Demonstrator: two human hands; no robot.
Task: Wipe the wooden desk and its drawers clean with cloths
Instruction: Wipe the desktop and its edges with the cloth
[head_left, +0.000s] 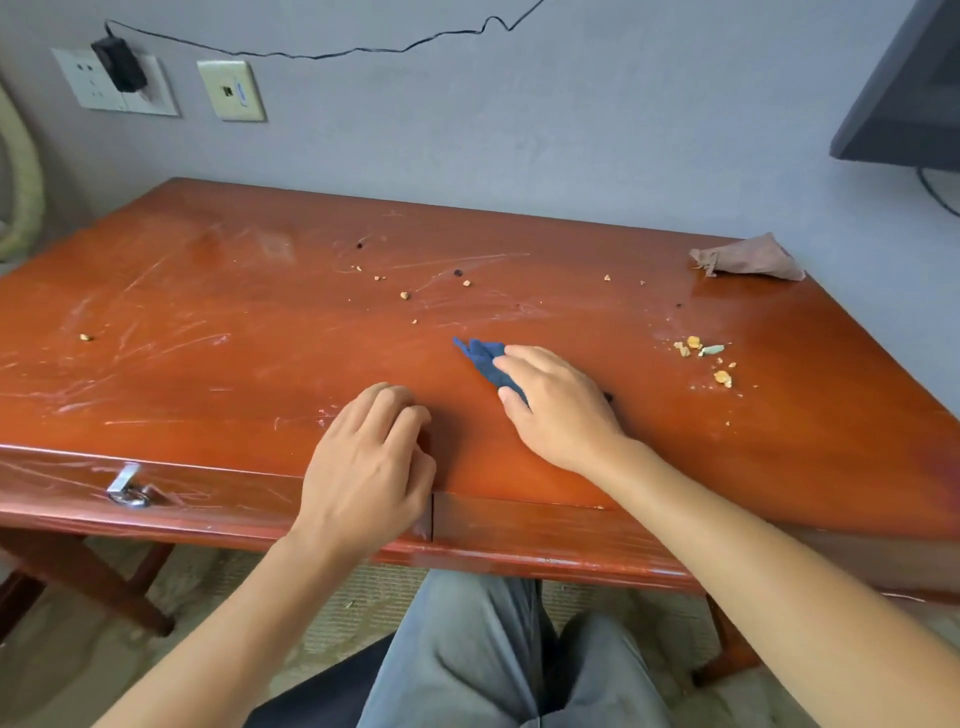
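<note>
The reddish wooden desk (218, 322) fills the view, its top scratched and smeared. Crumbs (698, 351) lie at the right and more are scattered near the middle. A small blue cloth (480, 356) lies on the desk top under my right hand (556, 405), whose fingers press it down flat. My left hand (371, 462) rests on the front edge of the desk with its fingers curled, holding nothing. A second cloth, brownish and crumpled (748, 257), lies at the back right corner. Two drawer fronts (519, 525) run along the near side.
A metal lock hasp (127, 488) sticks out of the left drawer front. A dark monitor (904, 88) stands at the upper right. Wall sockets with a plugged charger (119, 65) and its cable are behind the desk. My legs are below the desk edge.
</note>
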